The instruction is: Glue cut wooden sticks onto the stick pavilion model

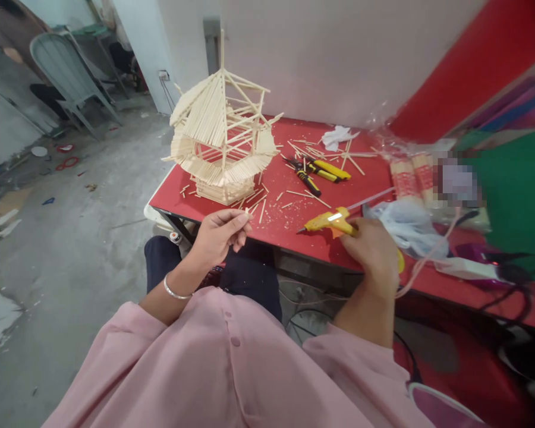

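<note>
My left hand (225, 235) is closed in a pinch in front of the table edge, with the pale tip of a small wooden stick (246, 211) between thumb and forefinger. Most of that stick is hidden by the fingers. My right hand (372, 246) is wrapped around the handle of a yellow glue gun (332, 221), its nozzle pointing left over the red table (267, 229). Behind my left hand stands a tiered model house (223, 137) built of thin wooden sticks. Its roof is covered with sticks on the left and is open framework on the right.
Pliers with yellow and black handles (327, 170) lie among loose sticks (305, 193) and a crumpled white tissue (339, 138). Bundled sticks (405, 177), a plastic bag (405, 223) and a white power strip (468, 268) with cables are at right. A person sits near a chair (65, 68) far left.
</note>
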{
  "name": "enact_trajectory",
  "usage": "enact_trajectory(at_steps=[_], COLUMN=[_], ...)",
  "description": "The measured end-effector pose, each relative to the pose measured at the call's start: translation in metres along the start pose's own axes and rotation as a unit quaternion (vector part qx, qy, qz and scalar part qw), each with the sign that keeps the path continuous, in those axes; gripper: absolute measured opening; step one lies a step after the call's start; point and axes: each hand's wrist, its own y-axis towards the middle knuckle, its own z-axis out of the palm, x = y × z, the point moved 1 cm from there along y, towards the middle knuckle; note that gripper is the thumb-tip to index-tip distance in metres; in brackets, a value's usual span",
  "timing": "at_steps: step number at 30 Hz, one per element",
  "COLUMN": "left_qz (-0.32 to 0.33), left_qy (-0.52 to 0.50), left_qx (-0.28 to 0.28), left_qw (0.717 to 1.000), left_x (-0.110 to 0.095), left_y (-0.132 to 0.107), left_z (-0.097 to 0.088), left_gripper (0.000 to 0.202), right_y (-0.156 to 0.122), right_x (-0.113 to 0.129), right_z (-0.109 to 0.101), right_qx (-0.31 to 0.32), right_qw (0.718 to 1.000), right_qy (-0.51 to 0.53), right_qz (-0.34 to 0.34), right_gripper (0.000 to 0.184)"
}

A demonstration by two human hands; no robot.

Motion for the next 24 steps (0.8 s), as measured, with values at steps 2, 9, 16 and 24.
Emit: enact_trajectory(at_steps=[2, 9, 16, 24], left_qz=[0.008, 0.033, 0.038, 0.022], left_qy=[0.002, -0.001, -0.035, -0.094], left_qx=[0.008, 0.024, 0.02, 0.041], left_qw=[1.0, 0.999, 0.998, 0.994], left_x=[-0.009, -0.027, -0.039, -0.044], left_y=[0.007, 0.034, 0.043, 0.047], left_z=[0.002, 0.008, 0.0, -0.008], left_gripper=[0.035, 0.035, 0.039, 0.037], right_y=[-0.005, -0.028, -0.018, -0.012], right_x=[0.007, 0.097, 0.159, 0.17], right_z=[-0.013, -0.052, -0.051, -0.039], right_qx=[-0.076, -0.208, -0.204, -0.186], right_qw=[0.993, 0.937, 0.943, 0.948], right_qy=[0.087, 0.281, 0.256, 0.25], right_qz=[0.031, -0.011, -0.064, -0.069], right_gripper=[0.028, 0.027, 0.019, 0.016])
